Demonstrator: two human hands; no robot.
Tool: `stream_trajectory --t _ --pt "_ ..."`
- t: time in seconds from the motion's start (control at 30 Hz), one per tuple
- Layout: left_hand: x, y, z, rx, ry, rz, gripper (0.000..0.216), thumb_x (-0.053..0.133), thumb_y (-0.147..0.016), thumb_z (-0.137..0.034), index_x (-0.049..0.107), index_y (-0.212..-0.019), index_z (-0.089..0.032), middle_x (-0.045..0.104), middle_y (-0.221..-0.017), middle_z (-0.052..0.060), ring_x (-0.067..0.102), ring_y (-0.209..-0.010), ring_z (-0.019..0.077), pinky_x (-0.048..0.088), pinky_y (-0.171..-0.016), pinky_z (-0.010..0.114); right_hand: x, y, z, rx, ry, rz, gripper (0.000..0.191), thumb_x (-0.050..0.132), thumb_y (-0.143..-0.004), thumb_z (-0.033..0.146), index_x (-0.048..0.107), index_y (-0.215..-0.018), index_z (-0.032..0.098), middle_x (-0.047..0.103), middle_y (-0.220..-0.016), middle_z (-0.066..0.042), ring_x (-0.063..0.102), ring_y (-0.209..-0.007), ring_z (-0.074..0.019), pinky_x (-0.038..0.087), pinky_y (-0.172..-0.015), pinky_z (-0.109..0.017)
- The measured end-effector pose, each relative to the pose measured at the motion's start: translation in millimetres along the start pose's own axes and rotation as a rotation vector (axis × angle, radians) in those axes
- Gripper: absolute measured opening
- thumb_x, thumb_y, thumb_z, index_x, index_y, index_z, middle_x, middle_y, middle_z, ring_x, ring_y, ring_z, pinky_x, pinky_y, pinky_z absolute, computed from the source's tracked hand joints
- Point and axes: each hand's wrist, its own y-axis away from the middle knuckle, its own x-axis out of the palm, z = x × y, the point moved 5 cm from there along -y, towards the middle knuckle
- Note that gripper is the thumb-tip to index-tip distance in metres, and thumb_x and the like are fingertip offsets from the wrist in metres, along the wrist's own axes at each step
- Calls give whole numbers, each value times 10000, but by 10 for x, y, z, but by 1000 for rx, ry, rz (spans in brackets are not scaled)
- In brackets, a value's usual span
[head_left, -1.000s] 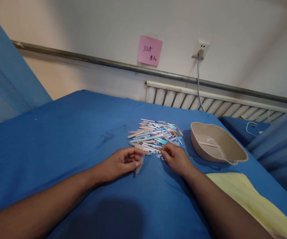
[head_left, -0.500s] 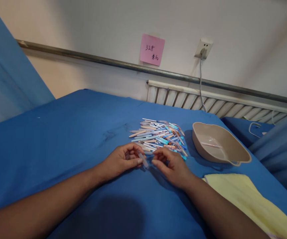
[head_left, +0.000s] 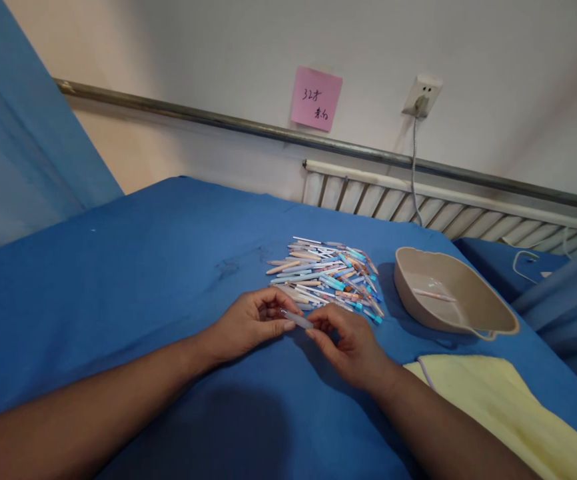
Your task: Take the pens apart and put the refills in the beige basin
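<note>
Between my two hands is a short, translucent whitish pen piece (head_left: 298, 320); whether it is a cap or a barrel I cannot tell. My left hand (head_left: 256, 321) pinches its left end with thumb and fingers. At the other end, the thumb and forefinger of my right hand (head_left: 349, 343) close on the tip. Just beyond both hands lies a loose pile of pens and pen parts (head_left: 326, 270), in white, beige, grey, light blue and orange-brown. My fingers hide the near edge of the pile.
A beige basin (head_left: 473, 297) stands to the right, with one pinkish pen (head_left: 433, 295) inside. Nearer me lies a folded yellow cloth (head_left: 488, 393). The blue-covered surface (head_left: 158, 267) runs back to a radiator (head_left: 353, 197) and a wall rail (head_left: 208, 120).
My right hand has closed on the free end of the pen piece, which has swung from steeply tilted to nearly level. The view has shifted slightly to the left.
</note>
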Motion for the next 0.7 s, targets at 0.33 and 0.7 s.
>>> stream_trajectory --t 0.33,0.7 --pt "-6 -7 10 -19 9 -4 227 721 -696 -236 623 -883 -153 655 -845 20 603 -769 131 475 -713 251 -47 -11 29 -40 42 -44 57 548 -841 201 574 -891 207 592 -749 -4 542 -680 -125 412 -619 -239" --pt "-3 1 -13 -33 -14 -1 230 734 -671 -253 615 -843 -156 643 -792 5 591 -724 126 471 -687 248 -81 -12 88 -127 126 -78 69 544 -837 172 545 -895 211 586 -777 -11 539 -715 -135 418 -652 -256"
